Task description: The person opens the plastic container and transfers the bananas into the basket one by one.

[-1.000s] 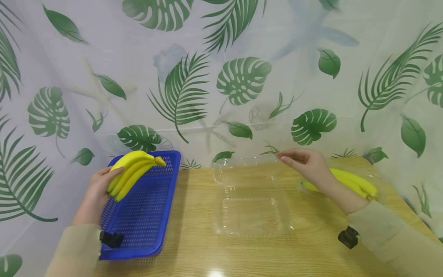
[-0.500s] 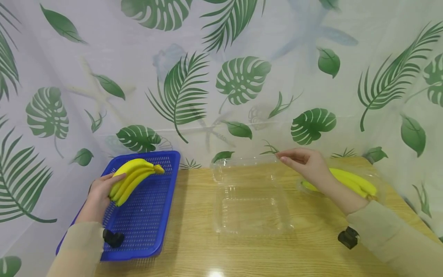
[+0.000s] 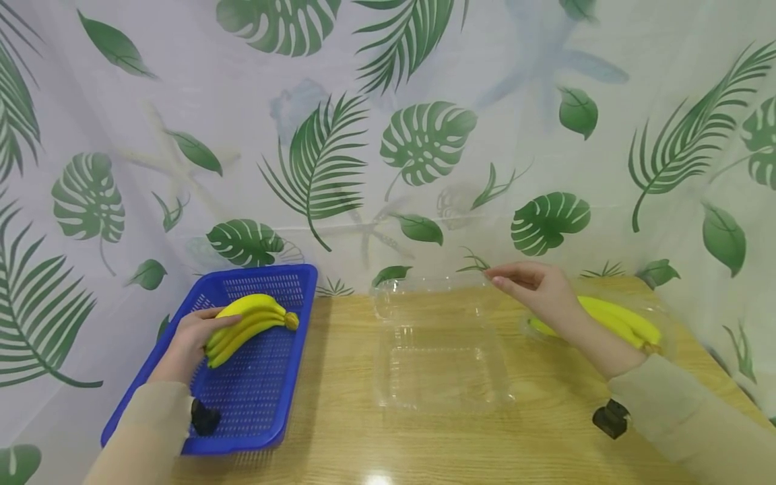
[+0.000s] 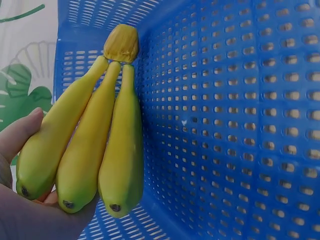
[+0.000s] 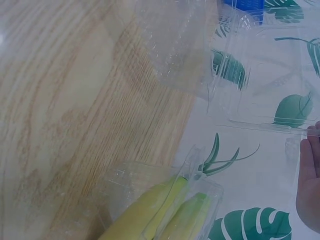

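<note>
Fingers of my left hand (image 3: pixel 192 335) curl round one bunch of three bananas (image 3: pixel 250 322), holding it low inside the single blue basket (image 3: pixel 275 397) at the table's (image 3: pixel 545 431) left edge. My right hand (image 3: pixel 539 288) pinches the raised lid edge of one open clear box (image 3: pixel 439 367) lying mid-table, its fingers (image 3: pixel 506 277) narrow on the plastic. A second clear box (image 5: pixel 165 200) near the table's far right corner holds another bunch of bananas (image 3: pixel 618 318); I cannot count those.
</note>
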Demonstrator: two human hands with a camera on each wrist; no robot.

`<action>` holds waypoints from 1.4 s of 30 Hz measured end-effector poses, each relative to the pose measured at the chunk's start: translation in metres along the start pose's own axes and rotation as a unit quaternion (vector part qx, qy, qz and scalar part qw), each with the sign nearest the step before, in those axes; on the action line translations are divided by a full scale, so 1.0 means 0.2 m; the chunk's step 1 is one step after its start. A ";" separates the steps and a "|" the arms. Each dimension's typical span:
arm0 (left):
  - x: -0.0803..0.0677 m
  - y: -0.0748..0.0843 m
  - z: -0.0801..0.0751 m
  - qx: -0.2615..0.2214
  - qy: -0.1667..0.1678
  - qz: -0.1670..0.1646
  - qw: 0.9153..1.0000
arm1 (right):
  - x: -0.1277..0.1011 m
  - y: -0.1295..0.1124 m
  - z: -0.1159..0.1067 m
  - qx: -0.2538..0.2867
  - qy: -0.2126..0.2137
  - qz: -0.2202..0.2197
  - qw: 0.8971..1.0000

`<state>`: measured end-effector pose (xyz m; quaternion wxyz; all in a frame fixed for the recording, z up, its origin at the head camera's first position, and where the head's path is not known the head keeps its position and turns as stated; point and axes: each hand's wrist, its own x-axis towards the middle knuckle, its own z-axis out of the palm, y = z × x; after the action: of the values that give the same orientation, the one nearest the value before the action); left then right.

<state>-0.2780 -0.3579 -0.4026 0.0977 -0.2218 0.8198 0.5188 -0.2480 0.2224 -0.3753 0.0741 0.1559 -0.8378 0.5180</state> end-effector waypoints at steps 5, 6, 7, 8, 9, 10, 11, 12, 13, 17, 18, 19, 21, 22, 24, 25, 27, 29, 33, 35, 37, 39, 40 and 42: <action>0.00 0.01 0.02 0.013 -0.005 0.004 1.000 | 0.00 0.00 0.00 0.006 0.001 -0.006 1.000; 0.00 0.01 0.02 0.017 -0.006 0.005 1.000 | 0.00 0.00 0.00 0.007 0.001 -0.007 1.000; 0.00 0.01 0.02 0.020 -0.008 0.006 1.000 | 0.00 0.00 0.00 0.007 0.001 -0.008 1.000; 0.00 0.01 0.02 0.022 -0.009 0.007 1.000 | 0.00 0.00 0.00 0.008 0.002 -0.009 1.000; 0.00 0.01 0.02 0.024 -0.011 0.007 1.000 | 0.00 0.00 0.00 0.008 0.002 -0.009 1.000; 0.00 0.01 0.02 0.026 -0.012 0.008 1.000 | 0.00 0.00 0.00 0.008 0.002 -0.008 1.000; 0.00 0.01 0.02 0.028 -0.012 0.009 0.999 | 0.00 0.00 0.00 0.008 0.002 -0.007 1.000; 0.00 0.01 0.02 0.031 -0.013 0.011 0.999 | 0.00 0.00 0.00 0.007 0.002 -0.005 1.000; 0.00 0.01 0.02 0.033 -0.017 0.013 0.999 | 0.00 0.00 0.00 0.008 0.002 -0.004 1.000; 0.00 0.02 0.01 0.042 -0.023 0.017 0.999 | -0.01 0.00 0.00 0.006 0.002 0.003 1.000; 0.00 0.02 0.01 0.044 -0.024 0.017 0.999 | -0.01 0.00 0.00 0.004 0.002 0.005 1.000; 0.00 0.02 0.01 0.045 -0.024 0.015 0.999 | -0.01 0.00 0.00 0.003 0.002 0.006 1.000; 0.00 0.02 0.01 0.047 -0.024 0.014 0.998 | -0.01 -0.01 0.00 -0.002 0.002 0.010 1.000; 0.00 0.01 0.01 0.048 -0.026 0.013 0.998 | -0.02 -0.01 0.00 -0.002 0.002 0.012 1.000; 0.01 0.01 0.01 0.044 -0.030 0.011 0.999 | -0.02 -0.01 -0.01 -0.002 0.001 0.015 1.000; 0.00 0.01 0.01 0.040 -0.033 0.008 0.999 | -0.02 -0.01 -0.01 -0.001 0.000 0.016 1.000; 0.00 0.01 0.01 0.037 -0.037 0.006 0.999 | -0.02 -0.01 -0.01 0.002 0.000 0.015 1.000; 0.00 0.01 0.02 0.034 -0.038 0.003 0.999 | -0.02 -0.01 0.00 0.005 -0.001 0.013 1.000; 0.01 0.00 0.02 0.031 -0.036 0.000 0.999 | -0.02 0.00 0.00 0.009 0.000 0.003 1.000; 0.01 0.00 0.02 0.029 -0.035 -0.001 0.999 | -0.02 0.00 0.00 0.010 0.000 -0.003 1.000; 0.01 0.00 0.01 0.026 -0.036 -0.003 0.999 | -0.02 0.00 0.00 0.012 0.000 -0.007 1.000; 0.02 -0.01 0.01 0.023 -0.033 -0.002 0.999 | -0.02 0.00 0.00 0.011 0.000 -0.007 1.000; 0.02 -0.01 0.01 0.020 -0.031 -0.003 0.999 | -0.02 0.00 0.00 0.010 0.000 -0.007 1.000; 0.02 -0.01 0.01 0.015 -0.028 -0.002 0.999 | -0.02 0.00 0.00 0.010 0.000 -0.007 1.000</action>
<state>-0.2808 -0.3569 -0.4066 0.1252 -0.2075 0.8237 0.5126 -0.2444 0.2227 -0.3756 0.0765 0.1619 -0.8317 0.5255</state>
